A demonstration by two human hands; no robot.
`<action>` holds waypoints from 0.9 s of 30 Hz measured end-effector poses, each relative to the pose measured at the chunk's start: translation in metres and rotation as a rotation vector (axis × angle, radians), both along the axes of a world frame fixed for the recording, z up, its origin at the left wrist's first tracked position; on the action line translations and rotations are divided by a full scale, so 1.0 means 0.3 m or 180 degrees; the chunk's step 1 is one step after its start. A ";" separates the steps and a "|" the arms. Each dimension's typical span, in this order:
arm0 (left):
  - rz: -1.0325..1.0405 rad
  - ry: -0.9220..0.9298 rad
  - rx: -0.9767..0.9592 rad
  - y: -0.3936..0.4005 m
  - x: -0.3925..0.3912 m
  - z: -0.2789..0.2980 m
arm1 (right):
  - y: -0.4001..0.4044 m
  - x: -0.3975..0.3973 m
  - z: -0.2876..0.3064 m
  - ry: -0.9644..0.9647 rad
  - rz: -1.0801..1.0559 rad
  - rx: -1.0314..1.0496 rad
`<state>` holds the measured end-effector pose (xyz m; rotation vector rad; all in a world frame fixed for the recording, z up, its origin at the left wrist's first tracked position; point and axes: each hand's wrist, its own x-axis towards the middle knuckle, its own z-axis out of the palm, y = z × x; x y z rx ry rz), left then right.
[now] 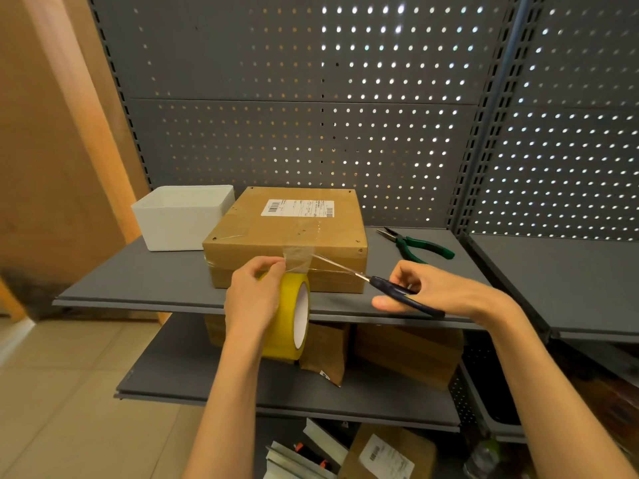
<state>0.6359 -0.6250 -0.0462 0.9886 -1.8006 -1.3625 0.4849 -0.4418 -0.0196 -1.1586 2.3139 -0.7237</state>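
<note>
A flat cardboard box (290,233) with a white shipping label lies on the grey shelf (138,281). My left hand (254,295) grips a yellowish roll of clear tape (294,319) in front of the box. A strip of tape (298,259) runs from the roll up onto the box's front edge. My right hand (425,288) holds dark-handled scissors (394,288), whose blades reach the stretched tape from the right.
A white open bin (179,219) stands left of the box. Green-handled pliers (415,245) lie to its right on the shelf. Lower shelves hold more cardboard boxes (408,354) and packets. A grey pegboard wall (311,98) rises behind.
</note>
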 end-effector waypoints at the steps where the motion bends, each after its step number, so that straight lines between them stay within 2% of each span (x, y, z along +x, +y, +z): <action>1: -0.0002 0.0008 -0.0004 0.001 0.000 0.000 | 0.000 -0.001 0.003 -0.0017 -0.0008 0.0028; 7: -0.0018 0.0023 -0.0040 0.007 0.001 -0.005 | -0.044 0.012 0.003 -0.0093 0.0097 0.0102; 12: -0.0030 -0.0011 -0.0074 0.007 0.002 -0.003 | -0.097 0.022 0.013 -0.0456 0.0236 -0.0061; 27: -0.0067 -0.0021 -0.0136 0.012 0.002 -0.002 | -0.153 0.006 -0.019 -0.0809 0.0295 -0.0486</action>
